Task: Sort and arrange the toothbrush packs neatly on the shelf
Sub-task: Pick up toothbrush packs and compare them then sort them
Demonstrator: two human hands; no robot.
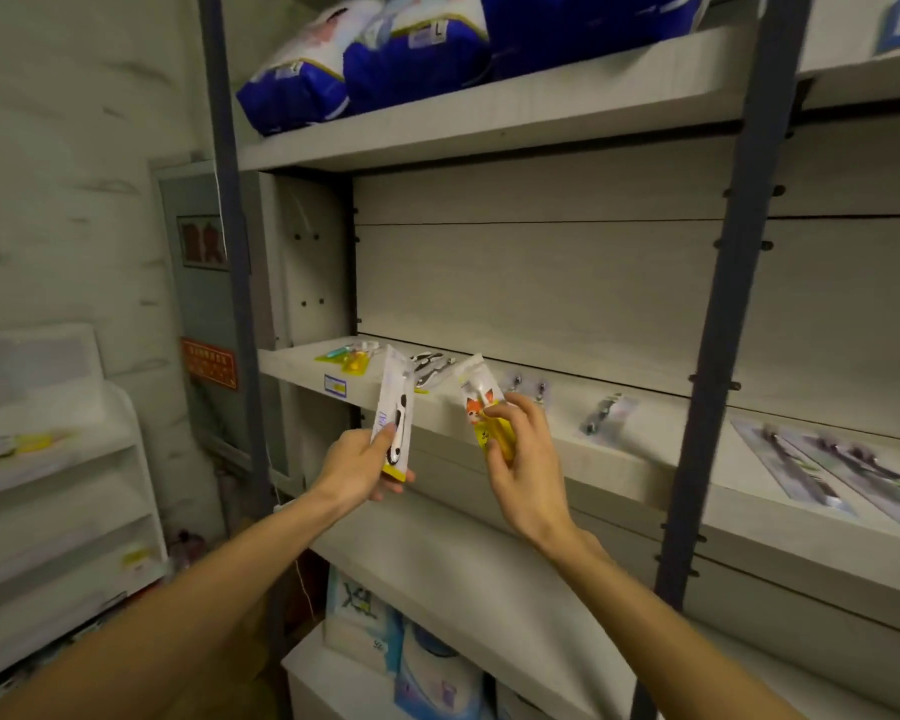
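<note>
Your left hand [360, 466] grips a white toothbrush pack [397, 413] with a black-and-white brush in it and a yellow bottom edge; fingers are curled round its lower half, and the pack stands near upright, top tipped slightly right, in front of the shelf [583, 459] edge. Your right hand [525, 454] pinches a second pack [484, 407], yellow at the bottom with an orange fox figure, thumb and fingers clamped on its lower part; it tilts left at the top. The two packs are held apart, side by side, both off the shelf board and just near of it. On the shelf, far left: a small cluster of yellow-backed packs [348, 356] lying flat. Just right of that, behind the white pack, a few black-and-white packs [430, 367]. Further right, two small clear packs [527, 387], then a single clear pack [605, 414] lying at an angle. Past the right upright post [718, 314], long grey packs [822, 465] lie flat, blurred. Upper shelf carries blue-and-white bags [411, 54].
</note>
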